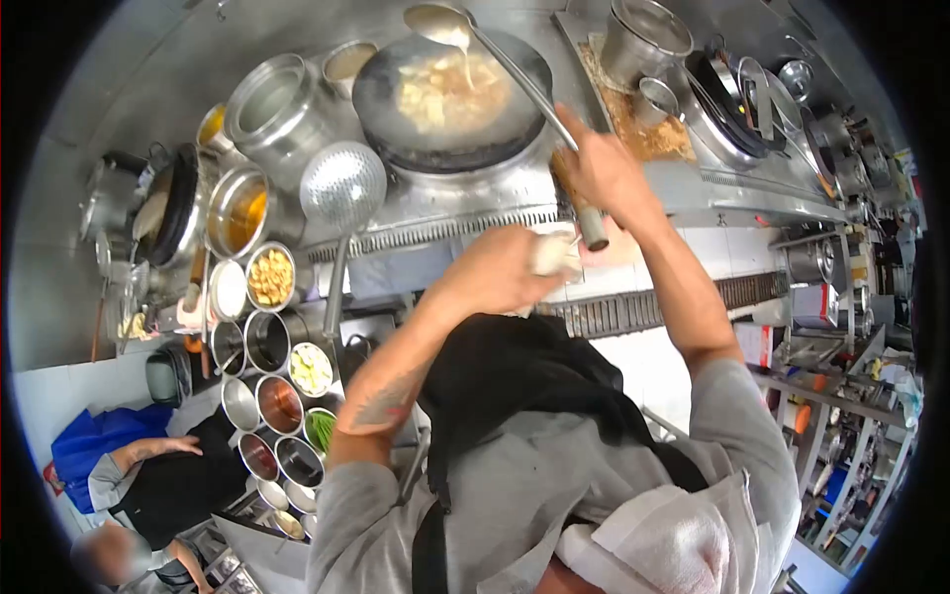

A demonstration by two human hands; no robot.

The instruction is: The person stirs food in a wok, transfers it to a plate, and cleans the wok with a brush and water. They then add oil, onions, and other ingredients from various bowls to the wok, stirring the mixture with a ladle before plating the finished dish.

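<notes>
Steel ladle (440, 22) gripped by right hand (599, 168) over wok (450, 94); left hand (500, 272) clutches cloth (554, 254); skimmer (342, 186) beside.

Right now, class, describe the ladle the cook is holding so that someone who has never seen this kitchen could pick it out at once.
Find the big dark wok at the top centre of the steel cooking range. Above its far rim hangs the ladle, its long handle running down to the right hand. Unlike the perforated skimmer resting to the wok's left, its bowl is solid and pours pale liquid into the wok.
</notes>
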